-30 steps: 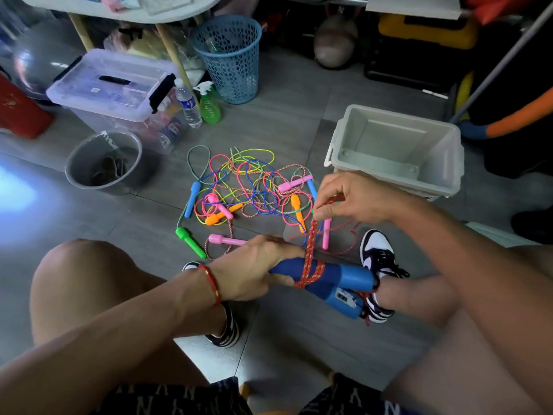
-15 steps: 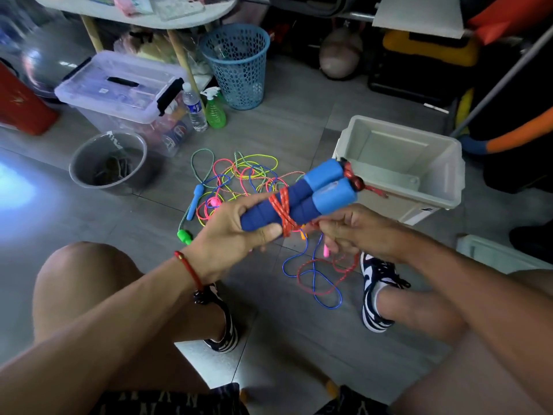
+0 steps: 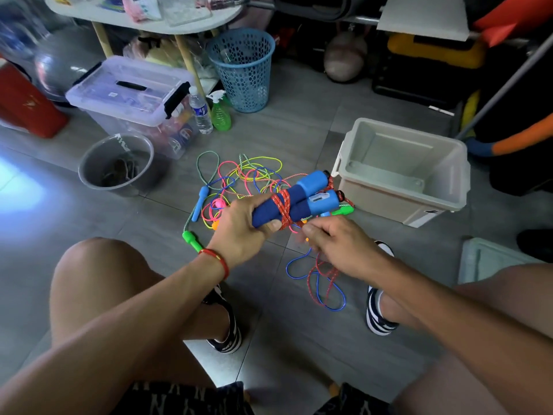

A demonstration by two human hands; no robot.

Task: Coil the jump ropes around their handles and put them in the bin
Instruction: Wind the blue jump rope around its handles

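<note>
Here the left hand (image 3: 239, 232) clenches the paired blue handles (image 3: 299, 199), red rope (image 3: 284, 209) wound round them; the right hand (image 3: 335, 244) pinches its loose strand below. Behind, tangled ropes (image 3: 245, 181) lie between grey bucket (image 3: 116, 163) and open bin (image 3: 401, 172)

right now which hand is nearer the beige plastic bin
Right. The right hand sits just below-left of the beige plastic bin; the left hand grips the blue foam handles farther left.

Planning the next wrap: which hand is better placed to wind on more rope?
Right. The right hand pinches the loose red rope just below the blue handles, while the left hand grips them.
</note>
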